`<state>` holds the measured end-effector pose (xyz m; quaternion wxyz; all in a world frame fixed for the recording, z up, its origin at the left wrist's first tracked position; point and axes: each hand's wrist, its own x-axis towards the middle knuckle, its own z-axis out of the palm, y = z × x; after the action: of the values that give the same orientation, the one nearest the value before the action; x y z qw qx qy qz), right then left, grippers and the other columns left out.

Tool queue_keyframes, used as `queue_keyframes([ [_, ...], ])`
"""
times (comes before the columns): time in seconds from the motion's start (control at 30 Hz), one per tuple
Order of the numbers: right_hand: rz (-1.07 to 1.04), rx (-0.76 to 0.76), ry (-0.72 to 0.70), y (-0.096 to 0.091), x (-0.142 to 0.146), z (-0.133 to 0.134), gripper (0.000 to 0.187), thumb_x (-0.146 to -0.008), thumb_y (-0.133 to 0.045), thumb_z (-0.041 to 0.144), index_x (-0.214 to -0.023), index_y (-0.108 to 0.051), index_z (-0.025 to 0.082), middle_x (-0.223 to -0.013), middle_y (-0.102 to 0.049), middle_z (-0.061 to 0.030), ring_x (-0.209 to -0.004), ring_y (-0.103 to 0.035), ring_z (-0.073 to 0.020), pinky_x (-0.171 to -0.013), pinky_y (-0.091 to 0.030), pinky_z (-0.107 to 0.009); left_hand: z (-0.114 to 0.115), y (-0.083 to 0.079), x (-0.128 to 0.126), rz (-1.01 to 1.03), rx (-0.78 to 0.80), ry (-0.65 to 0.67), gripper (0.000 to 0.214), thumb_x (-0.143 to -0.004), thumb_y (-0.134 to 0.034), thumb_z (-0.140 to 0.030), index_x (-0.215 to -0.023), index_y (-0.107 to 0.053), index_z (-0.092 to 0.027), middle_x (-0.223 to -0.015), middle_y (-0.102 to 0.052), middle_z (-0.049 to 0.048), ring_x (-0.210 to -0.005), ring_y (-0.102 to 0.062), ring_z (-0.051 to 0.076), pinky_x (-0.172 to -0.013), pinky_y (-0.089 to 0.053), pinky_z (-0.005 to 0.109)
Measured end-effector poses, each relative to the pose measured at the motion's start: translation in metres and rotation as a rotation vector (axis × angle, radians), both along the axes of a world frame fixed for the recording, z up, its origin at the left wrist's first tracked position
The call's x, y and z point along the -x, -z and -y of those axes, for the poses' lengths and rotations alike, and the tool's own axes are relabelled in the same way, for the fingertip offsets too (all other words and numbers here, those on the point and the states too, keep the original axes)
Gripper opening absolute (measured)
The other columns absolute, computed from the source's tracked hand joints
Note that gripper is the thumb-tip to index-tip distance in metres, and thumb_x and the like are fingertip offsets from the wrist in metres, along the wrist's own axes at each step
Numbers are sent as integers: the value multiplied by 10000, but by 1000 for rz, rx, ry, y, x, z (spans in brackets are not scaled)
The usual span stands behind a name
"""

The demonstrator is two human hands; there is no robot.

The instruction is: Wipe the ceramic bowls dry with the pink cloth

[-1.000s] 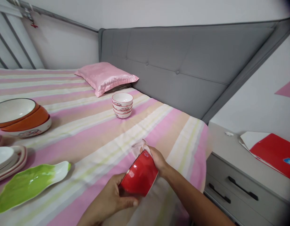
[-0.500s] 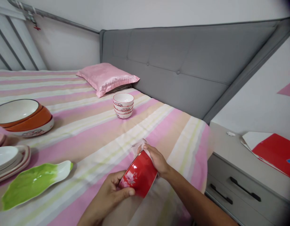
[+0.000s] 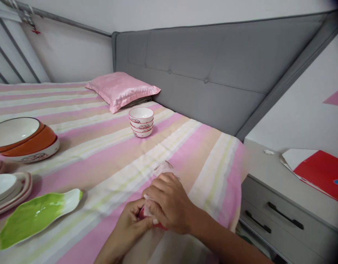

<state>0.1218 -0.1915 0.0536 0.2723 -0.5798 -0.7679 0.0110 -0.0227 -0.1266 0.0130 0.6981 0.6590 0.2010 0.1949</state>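
Note:
My left hand (image 3: 130, 223) grips a small red bowl (image 3: 143, 213) from below, just above the striped bed sheet near its front edge. Only a sliver of the bowl shows between my fingers. My right hand (image 3: 169, 203) is curled over the top of the bowl and presses a thin white tissue (image 3: 163, 169) against it, covering most of it. A bit of the tissue sticks out above my knuckles.
A stack of small white bowls (image 3: 141, 121) sits mid-bed before a pink pillow (image 3: 121, 90). At left lie orange-and-white big bowls (image 3: 23, 139), stacked plates (image 3: 9, 189) and a green leaf dish (image 3: 34, 216). A grey nightstand (image 3: 278, 205) with a red folder (image 3: 321, 174) stands right.
My right hand has slid from the bowl's far rim over its outside, hiding nearly all the red. The bowl sits a little lower in my left hand.

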Motion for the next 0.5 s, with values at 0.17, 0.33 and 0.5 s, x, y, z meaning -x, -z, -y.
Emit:
queue_keyframes([
  [0.17,-257,49,-27,2,-18,-8,298,-937,-345,291,-745,-549,188,-722,-557,-13,-731,-475,-153,-760,-345,-322,2,9,1,-39,72,-23,369,-689,-713,-465,-707,-595,-115,-607,-484,-6,-560,-356,92,-511,-276,206],
  [0.33,-832,194,25,20,-34,-21,336,-920,-364,337,-659,-524,198,-654,-510,10,-659,-484,-136,-691,-390,-276,2,9,2,-43,111,-17,391,-676,-720,-480,-713,-587,-114,-626,-473,-1,-583,-363,96,-531,-287,207],
  [0.5,-1176,246,138,48,-42,-31,336,-858,-425,417,-603,-509,215,-637,-531,19,-636,-487,-143,-686,-402,-278,1,8,3,-43,154,-12,379,-682,-720,-473,-748,-603,-119,-673,-532,21,-618,-430,114,-577,-346,217],
])
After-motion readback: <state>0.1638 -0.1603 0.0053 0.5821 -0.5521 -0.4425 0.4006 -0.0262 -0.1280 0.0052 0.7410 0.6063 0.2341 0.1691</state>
